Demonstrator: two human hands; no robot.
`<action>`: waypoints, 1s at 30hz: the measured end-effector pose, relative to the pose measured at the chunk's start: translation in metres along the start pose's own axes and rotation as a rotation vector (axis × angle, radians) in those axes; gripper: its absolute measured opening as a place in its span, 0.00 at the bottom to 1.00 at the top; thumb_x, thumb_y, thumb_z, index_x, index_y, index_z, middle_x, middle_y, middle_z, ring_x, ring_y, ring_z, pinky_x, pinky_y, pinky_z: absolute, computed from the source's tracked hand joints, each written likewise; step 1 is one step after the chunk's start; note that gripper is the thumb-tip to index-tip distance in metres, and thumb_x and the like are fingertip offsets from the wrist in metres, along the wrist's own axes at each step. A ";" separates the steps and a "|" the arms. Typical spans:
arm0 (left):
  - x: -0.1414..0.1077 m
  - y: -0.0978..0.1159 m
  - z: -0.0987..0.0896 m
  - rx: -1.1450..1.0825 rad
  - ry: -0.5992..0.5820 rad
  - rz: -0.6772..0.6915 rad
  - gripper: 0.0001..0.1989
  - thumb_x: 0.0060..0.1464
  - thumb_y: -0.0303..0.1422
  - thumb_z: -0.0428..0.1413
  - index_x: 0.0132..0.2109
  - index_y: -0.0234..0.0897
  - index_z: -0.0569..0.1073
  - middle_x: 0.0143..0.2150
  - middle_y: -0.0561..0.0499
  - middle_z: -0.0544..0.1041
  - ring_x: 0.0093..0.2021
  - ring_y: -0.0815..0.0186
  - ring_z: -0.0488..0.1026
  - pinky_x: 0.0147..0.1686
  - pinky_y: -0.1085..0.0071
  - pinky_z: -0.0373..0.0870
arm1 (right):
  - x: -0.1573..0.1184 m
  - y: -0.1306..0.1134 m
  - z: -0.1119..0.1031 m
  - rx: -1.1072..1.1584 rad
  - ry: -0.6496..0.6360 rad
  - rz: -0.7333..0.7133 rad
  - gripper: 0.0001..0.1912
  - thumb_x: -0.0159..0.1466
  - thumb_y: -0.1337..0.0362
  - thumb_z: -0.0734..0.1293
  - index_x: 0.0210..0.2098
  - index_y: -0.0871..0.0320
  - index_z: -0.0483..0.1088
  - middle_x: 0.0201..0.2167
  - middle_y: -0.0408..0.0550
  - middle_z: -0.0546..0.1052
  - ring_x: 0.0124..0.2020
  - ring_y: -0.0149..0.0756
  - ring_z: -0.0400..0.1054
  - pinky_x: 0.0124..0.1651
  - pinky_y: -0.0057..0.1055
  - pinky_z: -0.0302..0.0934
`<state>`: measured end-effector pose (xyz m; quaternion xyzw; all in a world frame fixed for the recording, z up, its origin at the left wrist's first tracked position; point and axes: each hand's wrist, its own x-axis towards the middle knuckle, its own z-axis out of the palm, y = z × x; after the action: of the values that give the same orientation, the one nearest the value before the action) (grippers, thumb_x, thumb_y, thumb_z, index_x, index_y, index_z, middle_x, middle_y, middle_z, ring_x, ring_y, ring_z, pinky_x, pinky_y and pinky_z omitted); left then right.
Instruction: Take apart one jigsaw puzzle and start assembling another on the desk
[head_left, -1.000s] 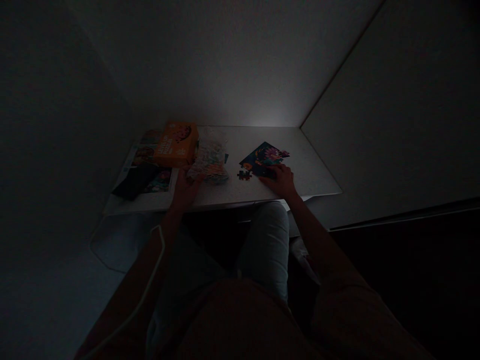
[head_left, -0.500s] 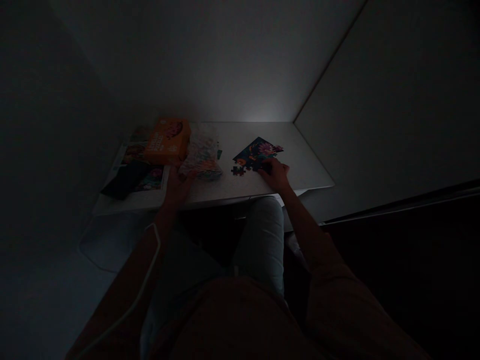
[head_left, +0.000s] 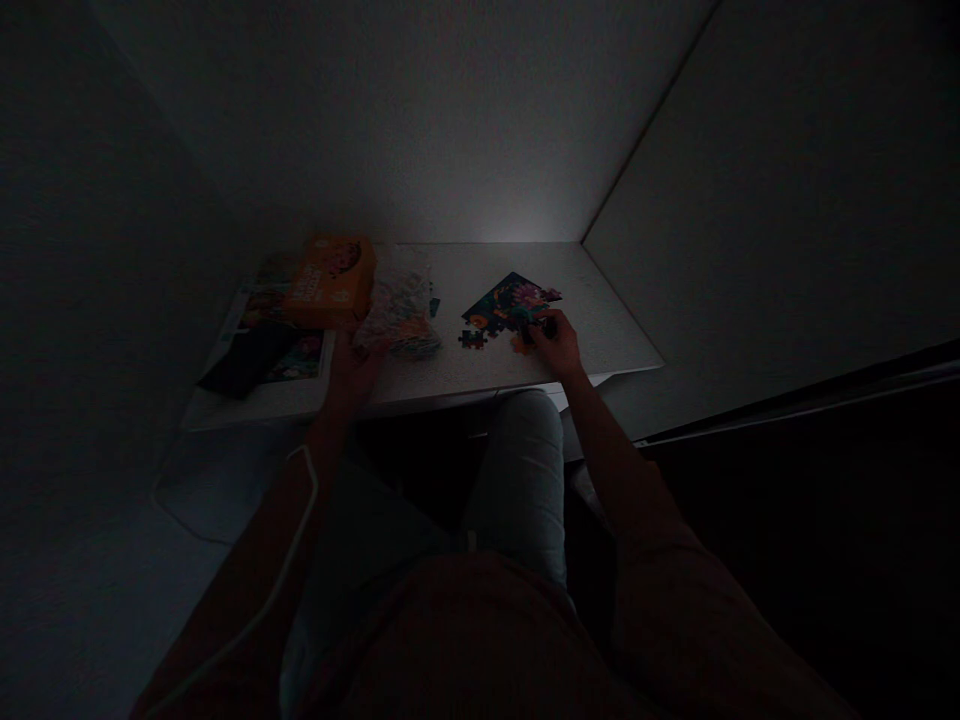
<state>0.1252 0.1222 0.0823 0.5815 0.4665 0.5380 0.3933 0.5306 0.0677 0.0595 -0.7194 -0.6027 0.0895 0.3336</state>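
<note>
My left hand [head_left: 354,368] is gripping a clear bag [head_left: 401,320] by its near corner. My right hand [head_left: 556,348] is curling over the near edge of the partly joined puzzle [head_left: 499,303] on the table [head_left: 607,330]; I can't tell whether its fingers are pinching anything. Farther off, an orange box [head_left: 328,280] is resting beside the bag.

White table [head_left: 607,325]: partly joined puzzle [head_left: 495,303] toward right; clear bag [head_left: 405,312] mid-left; picture sheet [head_left: 307,357] far left.
</note>
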 end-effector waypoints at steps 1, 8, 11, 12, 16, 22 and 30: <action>0.000 0.000 0.000 -0.002 0.001 -0.006 0.27 0.54 0.56 0.74 0.52 0.54 0.73 0.57 0.48 0.85 0.58 0.50 0.83 0.64 0.41 0.84 | 0.000 -0.002 0.000 0.013 0.049 0.043 0.31 0.77 0.38 0.60 0.68 0.49 0.72 0.48 0.55 0.83 0.49 0.53 0.78 0.56 0.50 0.76; 0.003 -0.005 0.001 -0.056 -0.029 -0.010 0.26 0.60 0.47 0.72 0.55 0.43 0.70 0.61 0.42 0.81 0.62 0.52 0.81 0.69 0.44 0.78 | -0.001 -0.012 0.003 0.000 0.077 0.044 0.31 0.76 0.42 0.63 0.72 0.46 0.70 0.67 0.63 0.76 0.67 0.64 0.71 0.71 0.67 0.64; 0.002 -0.003 0.002 -0.053 -0.020 -0.021 0.28 0.59 0.47 0.73 0.56 0.42 0.70 0.59 0.41 0.82 0.65 0.48 0.80 0.72 0.41 0.77 | -0.002 -0.014 0.006 -0.058 0.027 -0.001 0.32 0.77 0.44 0.62 0.74 0.47 0.68 0.70 0.66 0.73 0.73 0.70 0.65 0.73 0.74 0.58; 0.002 -0.001 0.002 -0.050 -0.016 -0.018 0.29 0.58 0.48 0.74 0.55 0.43 0.70 0.59 0.41 0.82 0.66 0.47 0.79 0.72 0.39 0.76 | -0.003 -0.014 0.007 -0.089 0.055 0.010 0.33 0.76 0.42 0.63 0.74 0.48 0.68 0.71 0.67 0.72 0.74 0.72 0.63 0.73 0.75 0.56; 0.001 0.003 0.002 -0.039 -0.017 -0.023 0.30 0.54 0.57 0.74 0.52 0.48 0.71 0.59 0.43 0.83 0.69 0.45 0.77 0.72 0.36 0.77 | -0.015 -0.008 0.013 -0.158 0.221 0.077 0.43 0.69 0.30 0.70 0.72 0.48 0.70 0.71 0.70 0.70 0.73 0.79 0.62 0.72 0.82 0.54; 0.000 0.002 0.001 -0.047 -0.011 -0.057 0.31 0.51 0.60 0.74 0.52 0.52 0.73 0.57 0.44 0.85 0.69 0.42 0.78 0.72 0.32 0.76 | -0.032 0.001 0.009 -0.173 0.099 0.041 0.36 0.69 0.32 0.71 0.67 0.45 0.76 0.68 0.67 0.74 0.69 0.79 0.67 0.70 0.83 0.59; 0.002 -0.005 0.000 -0.014 -0.023 -0.027 0.29 0.55 0.55 0.73 0.53 0.48 0.72 0.57 0.45 0.84 0.59 0.48 0.83 0.70 0.37 0.79 | -0.014 0.012 -0.013 -0.183 -0.048 0.040 0.33 0.65 0.38 0.78 0.62 0.50 0.80 0.66 0.69 0.74 0.68 0.73 0.71 0.71 0.72 0.68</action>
<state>0.1242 0.1253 0.0781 0.5787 0.4657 0.5293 0.4100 0.5440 0.0488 0.0585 -0.7564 -0.6016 0.0578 0.2500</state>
